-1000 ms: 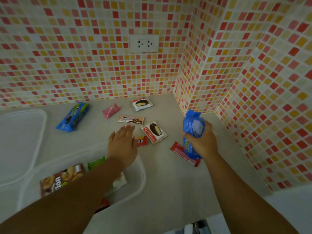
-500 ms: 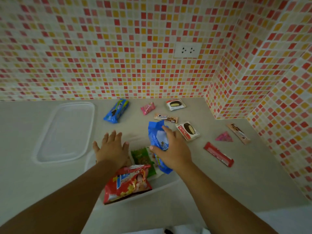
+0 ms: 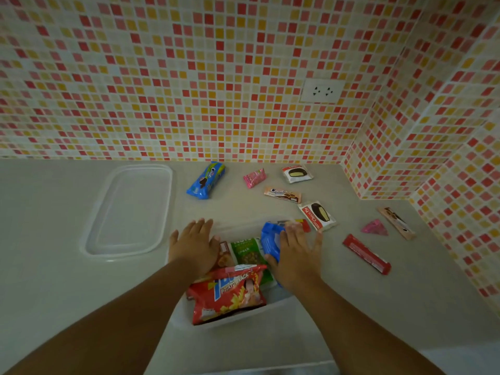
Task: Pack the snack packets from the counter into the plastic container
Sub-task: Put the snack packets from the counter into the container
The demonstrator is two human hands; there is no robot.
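Observation:
The clear plastic container sits on the counter in front of me. It holds a red potato snack bag, a green snack packet and a brown packet partly under my left hand. That hand lies flat and open on the container's left side. My right hand presses a blue packet down at the container's right side, thumb wrapped around it. On the counter lie a blue cookie pack, a pink packet, two choco pies and a wafer bar.
The container's clear lid lies to the left. At right are a red bar, a pink triangular packet and a brown stick packet near the tiled corner wall. A small red packet lies by my right fingertips.
My right hand carried the blue packet from the right of the counter leftward and lowered it into the container. My left hand stayed on the container's left side.

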